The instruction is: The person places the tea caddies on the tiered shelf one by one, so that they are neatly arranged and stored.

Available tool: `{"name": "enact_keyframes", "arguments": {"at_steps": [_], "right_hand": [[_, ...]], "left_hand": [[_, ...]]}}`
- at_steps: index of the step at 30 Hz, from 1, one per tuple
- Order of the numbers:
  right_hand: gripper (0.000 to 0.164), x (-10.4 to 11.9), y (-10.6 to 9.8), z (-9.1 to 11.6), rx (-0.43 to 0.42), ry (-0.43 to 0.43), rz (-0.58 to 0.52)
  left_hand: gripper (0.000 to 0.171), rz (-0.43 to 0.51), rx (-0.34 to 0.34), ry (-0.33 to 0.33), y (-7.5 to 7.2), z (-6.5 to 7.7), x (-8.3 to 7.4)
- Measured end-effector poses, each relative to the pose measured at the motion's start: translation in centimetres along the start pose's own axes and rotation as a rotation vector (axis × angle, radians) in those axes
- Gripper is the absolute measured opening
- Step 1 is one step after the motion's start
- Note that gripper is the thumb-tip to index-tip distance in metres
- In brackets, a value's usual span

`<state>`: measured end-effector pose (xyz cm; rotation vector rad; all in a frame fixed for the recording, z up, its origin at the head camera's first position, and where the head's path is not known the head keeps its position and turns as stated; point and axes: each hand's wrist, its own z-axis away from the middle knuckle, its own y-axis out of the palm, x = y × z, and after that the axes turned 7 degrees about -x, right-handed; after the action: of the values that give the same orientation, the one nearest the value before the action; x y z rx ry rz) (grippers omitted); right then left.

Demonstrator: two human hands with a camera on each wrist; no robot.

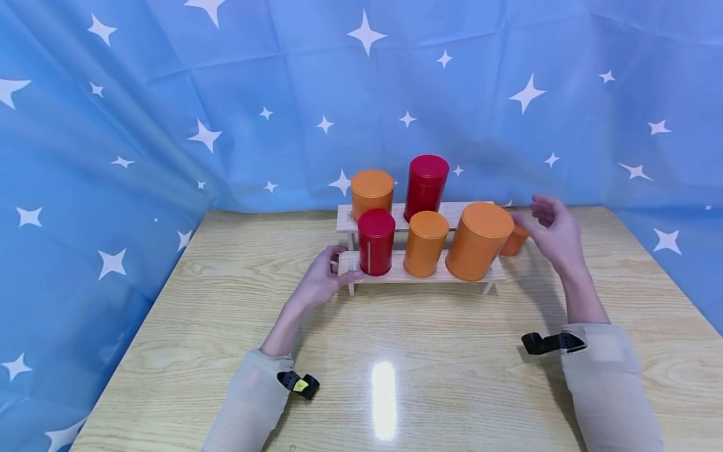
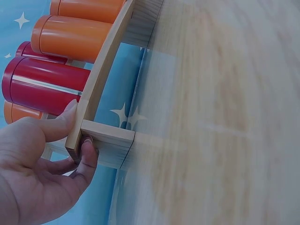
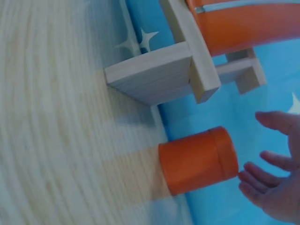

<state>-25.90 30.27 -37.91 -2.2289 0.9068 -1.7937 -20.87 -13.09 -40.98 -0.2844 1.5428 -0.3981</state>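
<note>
My left hand (image 1: 319, 279) grips the left end of a two-tier wooden rack (image 1: 398, 271); in the left wrist view the thumb lies on top of the board and fingers curl beneath it. Along the front tier stand a red canister (image 1: 376, 243), an orange canister (image 1: 426, 245) and a larger orange canister (image 1: 480, 242). My right hand (image 1: 556, 235), fingers spread, is beside a small orange canister (image 3: 197, 161) standing on the table just right of the rack. The right wrist view shows its fingertips close to that canister's lid, nothing in its grasp.
On the rear tier stand another orange canister (image 1: 372, 193) and a tall red canister (image 1: 426, 185). The rack is toward the back of a wooden table (image 1: 226, 351). A blue cloth with white stars (image 1: 294, 81) hangs behind and down the sides.
</note>
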Motion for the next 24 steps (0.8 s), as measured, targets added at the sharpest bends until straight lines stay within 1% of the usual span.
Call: {"name": "enact_keyframes", "arguments": {"at_steps": [3,5,12,15,21,24], "right_hand": [[0.075,-0.6,0.0,-0.1,0.035,0.004,0.01],[0.074,-1.0,0.2,-0.1,0.066,0.013,0.022],[0.071,-1.7,0.5,-0.1,0.167,0.022,0.068],[0.07,-2.0,0.5,-0.1,0.182,0.017,0.062],[0.071,-2.5,0.5,-0.1,0.208,0.026,0.055],[0.069,-2.6,0.4,-0.1,0.213,0.02,0.056]], "left_hand": [[0.064,0.001,0.003,-0.005,0.1,0.0,0.0],[0.063,0.018,0.008,-0.006,0.1,-0.1,0.0],[0.063,0.048,0.018,0.014,0.0,-0.1,0.1],[0.063,0.049,0.023,0.018,0.0,-0.1,0.1],[0.063,0.036,0.02,0.007,0.0,0.0,-0.1],[0.063,0.024,0.015,0.004,0.1,0.0,-0.2]]}}
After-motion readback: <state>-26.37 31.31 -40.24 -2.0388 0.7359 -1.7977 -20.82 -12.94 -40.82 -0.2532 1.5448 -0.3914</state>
